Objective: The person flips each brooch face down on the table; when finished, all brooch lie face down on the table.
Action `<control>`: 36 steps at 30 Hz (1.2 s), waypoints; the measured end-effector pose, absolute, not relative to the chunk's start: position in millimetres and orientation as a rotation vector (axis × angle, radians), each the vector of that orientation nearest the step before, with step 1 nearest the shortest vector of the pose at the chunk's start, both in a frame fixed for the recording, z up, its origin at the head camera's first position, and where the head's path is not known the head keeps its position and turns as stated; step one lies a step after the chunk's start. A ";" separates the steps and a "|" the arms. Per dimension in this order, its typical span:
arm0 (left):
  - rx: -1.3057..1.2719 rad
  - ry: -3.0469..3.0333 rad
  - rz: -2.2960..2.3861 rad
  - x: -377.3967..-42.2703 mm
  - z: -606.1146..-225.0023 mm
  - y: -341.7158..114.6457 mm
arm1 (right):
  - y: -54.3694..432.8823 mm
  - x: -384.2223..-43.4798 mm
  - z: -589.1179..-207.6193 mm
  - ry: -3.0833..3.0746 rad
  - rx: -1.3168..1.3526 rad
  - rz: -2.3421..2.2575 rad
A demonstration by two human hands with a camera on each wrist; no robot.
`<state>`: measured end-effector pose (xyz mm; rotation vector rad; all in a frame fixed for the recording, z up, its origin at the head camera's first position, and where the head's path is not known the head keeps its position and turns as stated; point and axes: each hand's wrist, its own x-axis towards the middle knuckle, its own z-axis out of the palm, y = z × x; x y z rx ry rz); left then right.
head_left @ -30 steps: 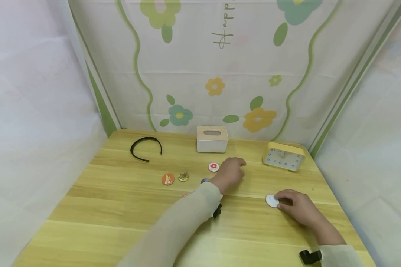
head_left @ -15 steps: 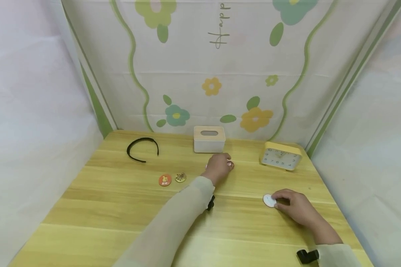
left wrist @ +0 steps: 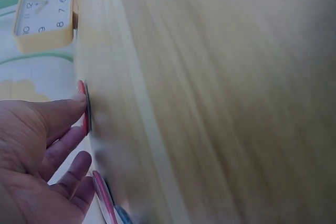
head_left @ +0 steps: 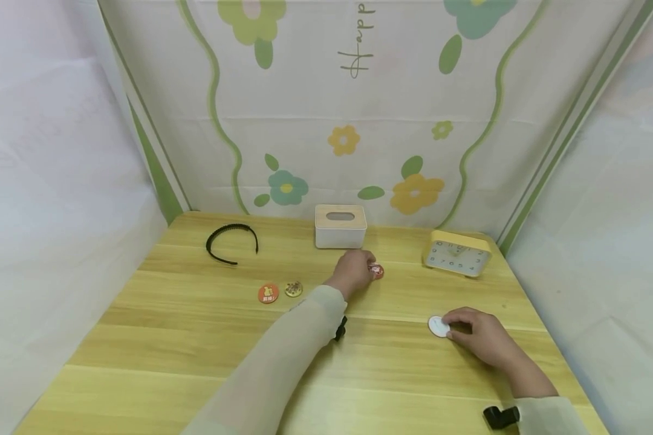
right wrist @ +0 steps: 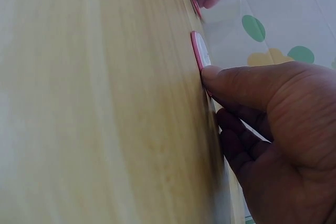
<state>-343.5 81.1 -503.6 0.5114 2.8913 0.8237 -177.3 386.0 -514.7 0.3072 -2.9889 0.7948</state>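
In the head view my left hand [head_left: 352, 272] is at the middle of the table, thumb and a finger pinching a red badge [head_left: 378, 270]. The left wrist view has that badge [left wrist: 85, 108] edge-on at the fingertips. Below the other fingers lies a pink-rimmed badge [left wrist: 104, 196], with a blue edge beside it. On the right, my right hand [head_left: 481, 335] pinches the near edge of a white-faced badge [head_left: 438, 327]; its red rim [right wrist: 196, 45] shows in the right wrist view. An orange badge [head_left: 268, 293] and a gold badge [head_left: 294, 289] lie left of my left forearm.
A tissue box [head_left: 340, 227] stands behind my left hand. At the back right is a yellow clock [head_left: 457, 254], and at the back left a black headband [head_left: 232, 244]. Patterned cloth [head_left: 305, 103] hangs along the table's back edge.
My left hand has moved left and back and now pinches the red badge. The flower badge seen earlier is covered by that hand. My right hand stays on the white-faced badge.
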 end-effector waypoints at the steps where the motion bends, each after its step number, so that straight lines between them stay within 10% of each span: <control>1: 0.520 2.884 0.816 -342.0 -502.9 81.3 | 385.8 -177.3 -514.5 -2.991 0.307 0.795; 36: 0.988 2.545 0.746 -277.7 -493.6 88.4 | 385.3 -178.0 -513.9 -2.993 0.310 0.796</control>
